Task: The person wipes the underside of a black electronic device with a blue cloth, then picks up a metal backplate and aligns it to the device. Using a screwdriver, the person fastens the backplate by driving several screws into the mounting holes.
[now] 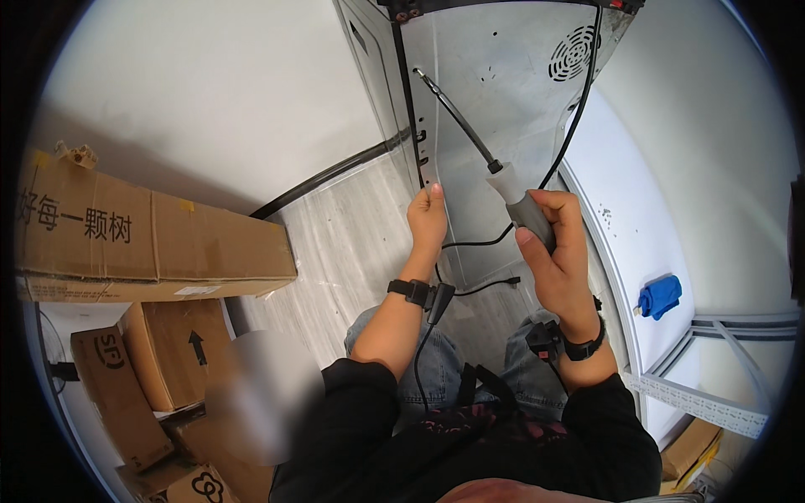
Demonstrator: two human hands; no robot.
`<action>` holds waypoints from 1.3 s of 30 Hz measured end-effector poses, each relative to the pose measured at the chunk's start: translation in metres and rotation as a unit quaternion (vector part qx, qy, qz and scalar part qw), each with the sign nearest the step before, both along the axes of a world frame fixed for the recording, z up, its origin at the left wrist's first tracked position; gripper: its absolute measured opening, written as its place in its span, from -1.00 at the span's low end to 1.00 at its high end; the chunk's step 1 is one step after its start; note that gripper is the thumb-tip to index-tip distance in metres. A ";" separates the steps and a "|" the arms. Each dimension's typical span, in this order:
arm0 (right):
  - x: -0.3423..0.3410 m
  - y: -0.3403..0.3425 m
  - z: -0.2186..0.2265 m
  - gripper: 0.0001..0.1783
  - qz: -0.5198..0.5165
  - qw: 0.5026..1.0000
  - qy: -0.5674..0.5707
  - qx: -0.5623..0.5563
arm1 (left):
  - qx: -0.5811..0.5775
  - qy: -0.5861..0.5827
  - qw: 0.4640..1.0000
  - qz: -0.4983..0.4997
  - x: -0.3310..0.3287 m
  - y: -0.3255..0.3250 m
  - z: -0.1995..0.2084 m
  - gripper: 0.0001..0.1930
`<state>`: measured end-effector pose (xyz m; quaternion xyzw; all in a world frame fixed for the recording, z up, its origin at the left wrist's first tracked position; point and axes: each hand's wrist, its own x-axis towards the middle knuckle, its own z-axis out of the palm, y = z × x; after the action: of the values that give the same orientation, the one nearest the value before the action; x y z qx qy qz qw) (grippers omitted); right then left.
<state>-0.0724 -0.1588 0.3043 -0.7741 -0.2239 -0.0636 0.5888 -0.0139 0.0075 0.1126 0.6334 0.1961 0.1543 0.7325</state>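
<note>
Screwdriver (481,147) and right hand (560,260) met at the thick grey handle, which the fingers wrapped from the far side while the thumb pressed along the near side. From that grip the tool slanted up and to the left, past its pale collar and along a long dark shaft, until its tip came to a hole high on the left edge of a grey metal panel (503,84); whether the tip sat inside the hole or only against it could not be told.

The left hand (428,220) was apart from the right and free of the tool. It lay to the left of the handle and well below the tip, thumb upward and fingers curled in, at the panel's lower left edge. Whether it pinched that edge or merely rested against it could not be made out.

A round vent (573,54) was cut into the panel's upper right. A black cord (580,109) dropped past the vent and ran behind the right hand and handle; a black plug (514,282) lay below, between the forearms. Dark straps circled both wrists.

To the left, a long cardboard box (168,230) stretched above smaller cartons (180,348). To the right, a blue bundle (660,297) lay on a white surface, near a metal frame (704,398).
</note>
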 end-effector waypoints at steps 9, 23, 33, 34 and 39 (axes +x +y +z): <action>-0.005 0.001 0.007 -0.66 -0.024 0.998 -0.043 -0.041 | -0.001 0.003 1.000 0.008 0.001 -0.001 -0.001 -0.58; -0.003 0.001 0.004 -0.65 -0.018 0.997 -0.060 -0.036 | 0.001 0.001 1.000 0.001 0.001 -0.001 0.001 -0.61; -0.005 0.001 0.007 -0.66 -0.009 0.999 -0.030 -0.038 | -0.005 0.000 1.000 -0.002 0.001 0.001 -0.002 -0.57; -0.005 0.002 0.008 -0.66 -0.009 0.999 -0.031 -0.033 | -0.003 0.000 1.000 -0.002 0.001 0.001 -0.003 -0.57; -0.006 0.003 0.008 -0.66 -0.009 0.999 -0.027 -0.030 | 0.000 0.004 1.000 -0.003 0.000 0.001 0.000 -0.56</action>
<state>-0.0781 -0.1555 0.3123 -0.7915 -0.2350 -0.0829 0.5581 -0.0139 0.0083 0.1125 0.6349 0.1972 0.1498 0.7318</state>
